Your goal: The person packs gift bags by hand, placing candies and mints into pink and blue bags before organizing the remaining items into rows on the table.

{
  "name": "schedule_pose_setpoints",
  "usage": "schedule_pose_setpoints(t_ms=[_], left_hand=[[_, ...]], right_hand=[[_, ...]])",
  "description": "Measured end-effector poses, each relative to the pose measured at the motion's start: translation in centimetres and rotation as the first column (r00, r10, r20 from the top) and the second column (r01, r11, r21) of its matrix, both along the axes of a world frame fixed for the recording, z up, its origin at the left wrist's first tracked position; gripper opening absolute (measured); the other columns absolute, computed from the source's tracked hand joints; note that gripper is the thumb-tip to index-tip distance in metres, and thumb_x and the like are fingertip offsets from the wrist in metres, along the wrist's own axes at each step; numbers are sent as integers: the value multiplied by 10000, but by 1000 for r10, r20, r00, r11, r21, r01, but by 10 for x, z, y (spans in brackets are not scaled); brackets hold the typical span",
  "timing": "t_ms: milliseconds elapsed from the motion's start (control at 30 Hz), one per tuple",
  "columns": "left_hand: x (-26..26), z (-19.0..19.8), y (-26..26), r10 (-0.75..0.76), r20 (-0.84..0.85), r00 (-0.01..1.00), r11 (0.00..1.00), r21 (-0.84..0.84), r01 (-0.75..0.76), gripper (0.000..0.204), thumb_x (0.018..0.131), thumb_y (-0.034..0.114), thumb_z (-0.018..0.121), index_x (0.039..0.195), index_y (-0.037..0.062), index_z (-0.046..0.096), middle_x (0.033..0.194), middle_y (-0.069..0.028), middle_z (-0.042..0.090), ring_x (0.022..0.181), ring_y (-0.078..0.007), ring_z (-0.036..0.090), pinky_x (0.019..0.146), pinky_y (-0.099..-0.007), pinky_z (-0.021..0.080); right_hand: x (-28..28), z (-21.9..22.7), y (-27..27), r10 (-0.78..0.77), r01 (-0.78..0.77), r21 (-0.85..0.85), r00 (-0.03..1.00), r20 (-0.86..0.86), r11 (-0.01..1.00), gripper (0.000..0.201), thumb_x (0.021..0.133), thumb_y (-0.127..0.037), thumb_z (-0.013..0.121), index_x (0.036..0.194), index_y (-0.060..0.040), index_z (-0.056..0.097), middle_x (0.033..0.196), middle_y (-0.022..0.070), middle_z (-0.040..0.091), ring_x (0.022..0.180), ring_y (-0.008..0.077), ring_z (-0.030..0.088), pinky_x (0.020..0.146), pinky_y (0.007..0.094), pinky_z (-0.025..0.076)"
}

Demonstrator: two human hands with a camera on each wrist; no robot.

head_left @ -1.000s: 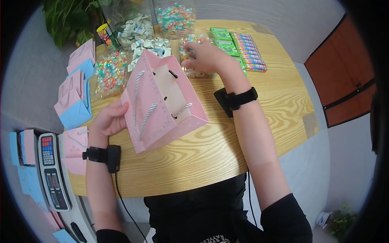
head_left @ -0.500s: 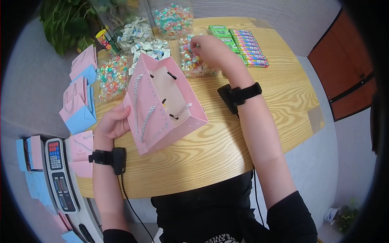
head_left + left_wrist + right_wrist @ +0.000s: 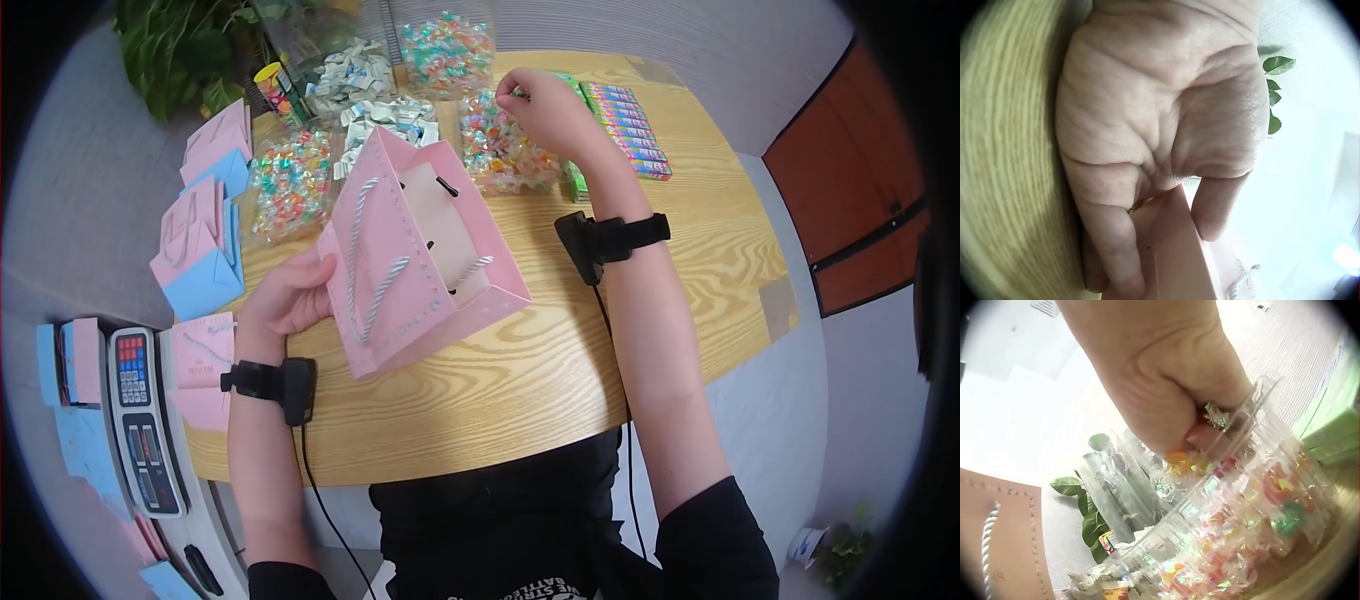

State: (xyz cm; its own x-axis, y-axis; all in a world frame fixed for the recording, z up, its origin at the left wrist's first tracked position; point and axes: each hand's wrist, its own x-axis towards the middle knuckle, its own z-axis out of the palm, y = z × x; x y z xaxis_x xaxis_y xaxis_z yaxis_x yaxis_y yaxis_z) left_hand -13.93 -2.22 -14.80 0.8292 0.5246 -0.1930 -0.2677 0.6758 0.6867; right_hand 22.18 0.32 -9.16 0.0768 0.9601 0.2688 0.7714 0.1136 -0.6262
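In the head view my left hand (image 3: 290, 295) grips the side edge of an open pink paper bag (image 3: 460, 338) with white rope handles; the bag leans on the table. The left wrist view shows the thumb on one side of the pink bag (image 3: 1169, 250) and the fingers on the other. My right hand (image 3: 550, 112) is over the far right part of a clear tub of wrapped candies (image 3: 495, 155). In the right wrist view, its curled fingers pinch a shiny wrapper (image 3: 1216, 417) at the rim of the clear tub (image 3: 1263, 394).
More candies (image 3: 290, 185) and white packets (image 3: 385, 125) lie behind the bag. Green boxes and colourful packs (image 3: 630, 130) stand at the back right. Pink-and-blue bags (image 3: 200, 255) and a scale (image 3: 145, 420) are on the left, a plant (image 3: 180, 60) at the back left.
My right hand has moved from the middle of the candy tub toward its far right side, and its fingers have closed more. My left hand keeps its grip on the bag.
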Motion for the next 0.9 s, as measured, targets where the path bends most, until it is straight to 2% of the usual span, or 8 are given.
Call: schedule_pose_setpoints(t_ms=[233,400,533,633,733,800,867,900], left_hand=[[1,-2,0,34,-14,999,999,22,-34,546,966,143,539,1428,-36,309,1341,-171,516,1195,-265,567,1021,-392,475],[0,-4,2,20,18,1000,1000,-14,-20,539,982,161,514,1442,-13,293,1347,-171,511,1200,-261,566,1003,-391,490],[0,-2,1,25,20,999,999,-37,-24,527,987,167,505,1437,-14,297,1332,-176,524,1185,-266,579,986,-390,505],[1,-1,0,50,70,996,996,-83,-44,506,979,144,506,1416,-35,322,1309,-183,541,1166,-271,592,977,-390,514],[-1,-3,1,72,90,993,992,-107,-62,489,964,117,514,1391,-57,351,1291,-190,554,1153,-274,601,980,-396,513],[-1,-3,1,46,83,995,996,-82,-39,482,947,95,526,1374,-67,372,1291,-193,552,1152,-279,600,980,-404,512],[0,-3,0,45,64,997,998,-49,-42,486,943,98,535,1371,-68,374,1291,-192,551,1154,-282,598,983,-406,510],[1,-3,0,47,45,998,999,-13,-46,491,939,102,544,1368,-69,377,1291,-192,550,1156,-285,596,986,-409,508]], right_hand=[[-10,27,-12,11,5,94,985,-175,996,170,913,-197,616,948,-31,629,725,78,632,611,149,569,573,317,465],[-43,71,-48,221,-187,128,910,-351,974,185,895,-198,621,946,-20,631,740,39,638,662,122,592,577,283,478],[-67,83,-66,335,-314,118,894,-299,942,163,928,-243,598,965,-86,625,706,-17,593,644,40,537,521,215,408],[-85,85,-74,345,-379,-44,878,-332,924,175,881,-171,593,921,-6,634,762,93,672,685,178,651,612,329,513],[-92,65,-64,397,-396,49,896,-197,917,152,927,-183,561,972,-48,612,759,56,646,714,119,635,584,279,506],[-94,60,-65,436,-444,-1,880,-190,896,164,934,-160,543,1020,-29,592,817,93,662,740,157,659,611,301,520],[-99,59,-70,538,-548,-34,829,-152,835,208,866,-144,554,1015,1,571,870,163,684,839,302,674,737,400,524],[-98,64,-74,558,-584,-149,809,-185,798,259,869,-147,549,1081,1,532,893,170,683,840,309,679,744,414,522]])
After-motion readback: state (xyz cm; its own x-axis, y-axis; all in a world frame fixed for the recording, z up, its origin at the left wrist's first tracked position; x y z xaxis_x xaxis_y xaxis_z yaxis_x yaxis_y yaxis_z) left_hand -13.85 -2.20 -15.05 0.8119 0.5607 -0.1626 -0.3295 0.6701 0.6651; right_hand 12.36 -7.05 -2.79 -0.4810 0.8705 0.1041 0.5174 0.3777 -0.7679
